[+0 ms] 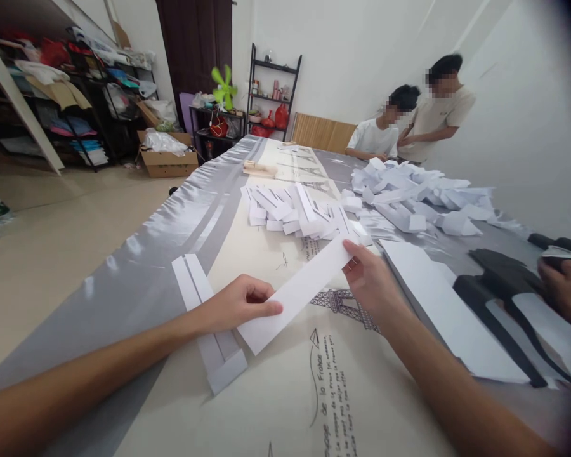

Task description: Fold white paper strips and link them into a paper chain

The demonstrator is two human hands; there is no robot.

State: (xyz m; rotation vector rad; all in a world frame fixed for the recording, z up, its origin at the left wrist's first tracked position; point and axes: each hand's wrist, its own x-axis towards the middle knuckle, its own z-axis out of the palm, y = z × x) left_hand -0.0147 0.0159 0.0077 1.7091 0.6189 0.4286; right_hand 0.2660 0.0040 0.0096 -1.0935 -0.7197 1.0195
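Observation:
A long white paper strip (299,292) slants above the printed tablecloth (285,400). My left hand (247,301) pinches its lower left end, thumb on top. At the upper right end, my right hand (368,273) grips the strip between thumb and fingers. Under and beside my left wrist lies a folded white paper piece (226,365) with a slot along it and a flap at its near end. Just beyond the strip, a pile of folded white papers (299,209) rests on the cloth.
A larger heap of white papers (419,190) lies back right. White sheets (442,317) sit at the right beside a black-handled tool (509,304); another person's hand (566,285) is near it. A wooden object (259,169) lies farther back. Two people are at the far right side.

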